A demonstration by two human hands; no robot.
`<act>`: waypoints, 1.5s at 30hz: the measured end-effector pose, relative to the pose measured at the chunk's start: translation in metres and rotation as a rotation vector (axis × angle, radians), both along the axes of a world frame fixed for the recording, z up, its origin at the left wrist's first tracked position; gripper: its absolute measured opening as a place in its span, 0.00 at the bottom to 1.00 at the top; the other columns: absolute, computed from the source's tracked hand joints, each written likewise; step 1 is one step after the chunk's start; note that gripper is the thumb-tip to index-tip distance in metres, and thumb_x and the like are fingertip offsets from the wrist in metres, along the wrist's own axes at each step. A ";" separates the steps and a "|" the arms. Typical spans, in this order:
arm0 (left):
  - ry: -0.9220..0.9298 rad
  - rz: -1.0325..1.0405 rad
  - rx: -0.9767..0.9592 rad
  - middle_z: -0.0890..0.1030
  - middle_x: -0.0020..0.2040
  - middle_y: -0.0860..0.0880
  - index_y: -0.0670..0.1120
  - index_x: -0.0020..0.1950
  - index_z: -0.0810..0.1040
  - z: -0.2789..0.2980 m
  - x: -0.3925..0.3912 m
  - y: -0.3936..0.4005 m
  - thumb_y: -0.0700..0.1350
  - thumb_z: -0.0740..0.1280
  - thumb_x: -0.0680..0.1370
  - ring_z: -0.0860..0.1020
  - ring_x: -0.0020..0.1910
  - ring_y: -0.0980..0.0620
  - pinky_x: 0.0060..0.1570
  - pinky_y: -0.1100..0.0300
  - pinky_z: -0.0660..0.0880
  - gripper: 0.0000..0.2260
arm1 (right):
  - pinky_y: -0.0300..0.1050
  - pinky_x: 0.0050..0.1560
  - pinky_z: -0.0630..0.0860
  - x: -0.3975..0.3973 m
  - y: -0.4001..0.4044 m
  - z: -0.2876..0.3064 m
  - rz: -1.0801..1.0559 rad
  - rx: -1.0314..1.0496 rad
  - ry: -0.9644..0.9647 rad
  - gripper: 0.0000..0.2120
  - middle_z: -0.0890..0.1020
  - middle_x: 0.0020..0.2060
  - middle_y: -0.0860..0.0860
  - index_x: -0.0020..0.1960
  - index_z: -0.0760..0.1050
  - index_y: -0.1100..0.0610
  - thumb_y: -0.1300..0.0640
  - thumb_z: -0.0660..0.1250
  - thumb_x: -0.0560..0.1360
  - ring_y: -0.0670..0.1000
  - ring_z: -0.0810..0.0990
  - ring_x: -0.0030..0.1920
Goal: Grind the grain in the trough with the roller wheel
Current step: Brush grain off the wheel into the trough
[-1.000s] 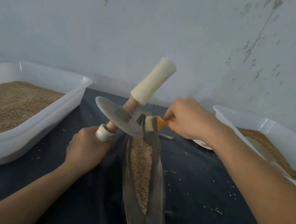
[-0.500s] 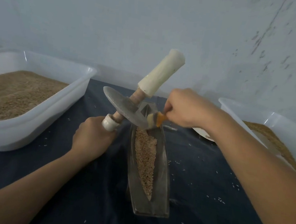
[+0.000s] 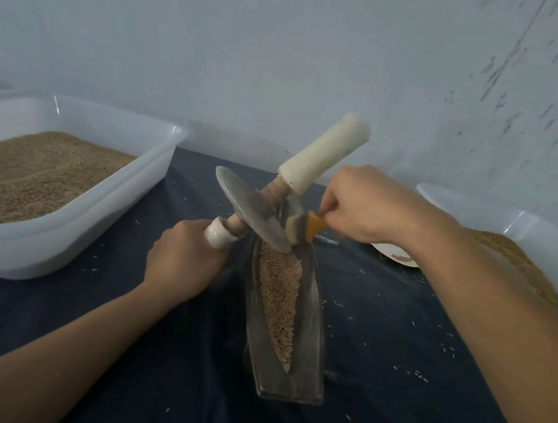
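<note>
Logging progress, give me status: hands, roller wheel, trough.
Left hand grips tilted roller wheel. Right hand holds brush at its disc. Trough holds grain.

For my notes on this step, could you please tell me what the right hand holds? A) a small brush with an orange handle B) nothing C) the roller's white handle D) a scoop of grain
A: the right hand pinches a small brush against the roller wheel, while the left hand grips the roller's lower handle.

two white tubs [image 3: 60, 243] [image 3: 523, 233] of grain flank a dark-clothed bench [image 3: 391, 378] strewn with loose kernels; pale scuffed wall [image 3: 287, 57] behind.
</note>
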State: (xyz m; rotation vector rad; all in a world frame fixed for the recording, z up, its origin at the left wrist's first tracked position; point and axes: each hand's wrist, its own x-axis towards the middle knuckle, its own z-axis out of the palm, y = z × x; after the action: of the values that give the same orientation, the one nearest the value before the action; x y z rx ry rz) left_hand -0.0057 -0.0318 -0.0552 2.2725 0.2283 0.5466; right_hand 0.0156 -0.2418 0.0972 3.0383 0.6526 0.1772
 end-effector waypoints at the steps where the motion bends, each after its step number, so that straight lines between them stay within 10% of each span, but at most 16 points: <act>1: -0.002 0.001 -0.014 0.78 0.33 0.55 0.56 0.38 0.76 0.000 0.000 0.000 0.52 0.70 0.72 0.77 0.34 0.54 0.32 0.58 0.69 0.04 | 0.45 0.36 0.76 0.003 0.002 -0.001 -0.017 0.023 -0.031 0.07 0.81 0.38 0.53 0.46 0.81 0.56 0.61 0.63 0.74 0.52 0.78 0.37; 7: -0.006 0.021 -0.120 0.79 0.33 0.54 0.56 0.35 0.76 0.001 0.002 0.003 0.52 0.71 0.69 0.78 0.35 0.50 0.34 0.55 0.71 0.05 | 0.44 0.26 0.67 -0.003 0.019 -0.043 0.057 -0.057 -0.020 0.10 0.75 0.33 0.52 0.35 0.71 0.57 0.63 0.64 0.75 0.50 0.74 0.30; 13: 0.012 -0.001 -0.130 0.79 0.33 0.54 0.57 0.36 0.76 0.001 0.005 0.005 0.55 0.70 0.67 0.78 0.35 0.52 0.34 0.56 0.72 0.05 | 0.36 0.30 0.67 -0.021 -0.025 0.009 0.071 -0.015 0.146 0.07 0.81 0.26 0.41 0.44 0.82 0.46 0.57 0.68 0.73 0.38 0.75 0.27; 18: 0.011 0.018 -0.073 0.76 0.31 0.57 0.57 0.33 0.74 0.001 0.003 0.002 0.61 0.68 0.65 0.74 0.32 0.58 0.29 0.61 0.63 0.09 | 0.38 0.21 0.62 -0.036 -0.063 0.054 0.154 0.244 0.544 0.07 0.81 0.30 0.54 0.44 0.85 0.46 0.52 0.73 0.67 0.49 0.66 0.23; 25: 0.022 0.005 0.006 0.77 0.32 0.56 0.55 0.36 0.75 0.000 0.003 0.001 0.56 0.69 0.68 0.75 0.34 0.54 0.31 0.58 0.66 0.07 | 0.35 0.23 0.62 -0.030 -0.040 0.055 0.281 0.078 0.835 0.10 0.80 0.29 0.58 0.45 0.85 0.49 0.49 0.77 0.65 0.47 0.67 0.20; 28: 0.016 -0.003 0.014 0.77 0.33 0.56 0.55 0.38 0.76 0.000 0.002 0.001 0.55 0.70 0.69 0.77 0.36 0.51 0.35 0.56 0.68 0.06 | 0.38 0.26 0.61 -0.024 -0.033 0.054 0.276 0.027 0.863 0.14 0.73 0.29 0.67 0.47 0.85 0.47 0.46 0.78 0.63 0.52 0.65 0.24; 45: -0.002 -0.008 -0.013 0.76 0.33 0.57 0.58 0.35 0.74 0.000 0.002 0.002 0.54 0.71 0.69 0.75 0.34 0.54 0.32 0.58 0.66 0.07 | 0.34 0.22 0.65 -0.005 0.004 0.033 0.265 -0.116 0.649 0.02 0.77 0.22 0.46 0.43 0.84 0.55 0.60 0.73 0.71 0.44 0.68 0.21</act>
State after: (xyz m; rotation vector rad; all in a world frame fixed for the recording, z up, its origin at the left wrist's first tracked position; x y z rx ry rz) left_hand -0.0033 -0.0298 -0.0550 2.2590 0.2213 0.5411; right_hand 0.0102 -0.2377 0.1303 2.8523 1.0428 -0.8405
